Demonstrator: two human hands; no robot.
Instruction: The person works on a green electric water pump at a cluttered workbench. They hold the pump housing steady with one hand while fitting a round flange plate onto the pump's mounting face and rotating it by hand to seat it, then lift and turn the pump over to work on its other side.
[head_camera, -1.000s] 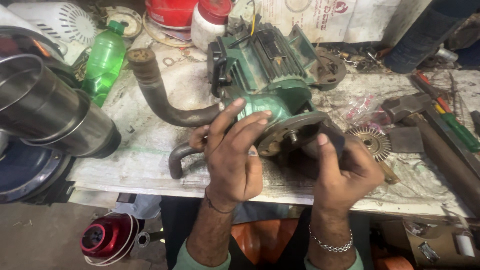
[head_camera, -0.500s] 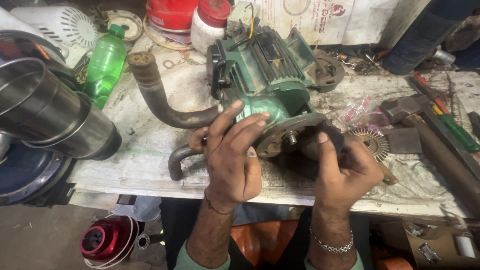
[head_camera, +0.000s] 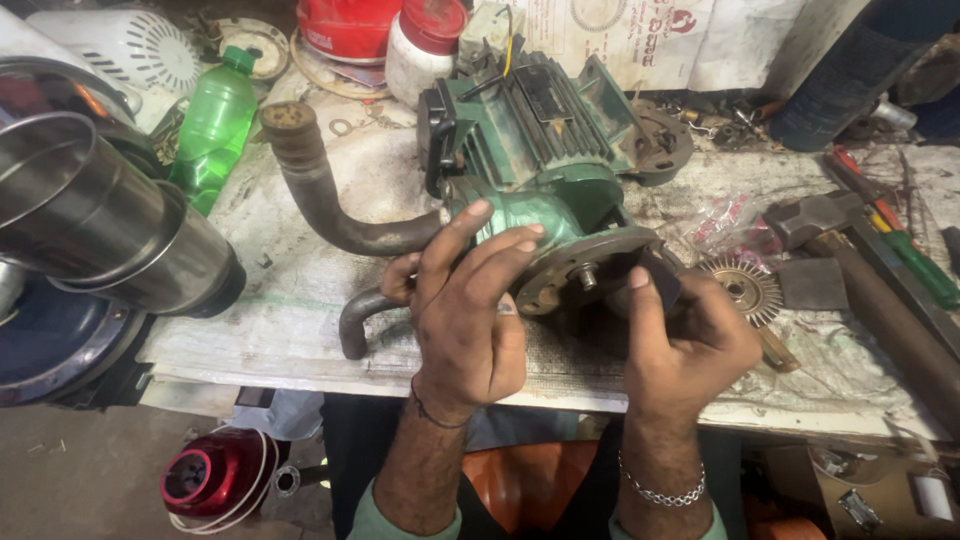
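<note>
At the far left, shiny steel cylinders (head_camera: 95, 235) are seen lying on their sides, partly over the edge of the surface (head_camera: 300, 330). Behind them, a green plastic bottle (head_camera: 213, 125) is found beside a white fan guard (head_camera: 125, 45). Below the surface edge, a small red motor part (head_camera: 215, 478) is seen on the floor.

A rusty curved pipe (head_camera: 320, 190) is joined to the left side of the green pump motor (head_camera: 540, 140), which is laid on the middle of the surface with its round flange (head_camera: 575, 270) turned towards the person. The left hand (head_camera: 465, 310) is laid over the pump's light green housing, its fingers (head_camera: 500, 245) spread and pressed against the casting rather than closed around it.

The right hand (head_camera: 685, 340) is held at the flange's right rim, and a small dark piece (head_camera: 660, 280) is pinched between thumb and fingers against that rim. Whether this piece is loose or part of the pump cannot be told.

Further right, a brass toothed impeller (head_camera: 740, 290) is seen flat on the surface, just beside the right hand. A hammer head (head_camera: 815, 215) and screwdrivers (head_camera: 900, 250) are laid at the far right.
</note>
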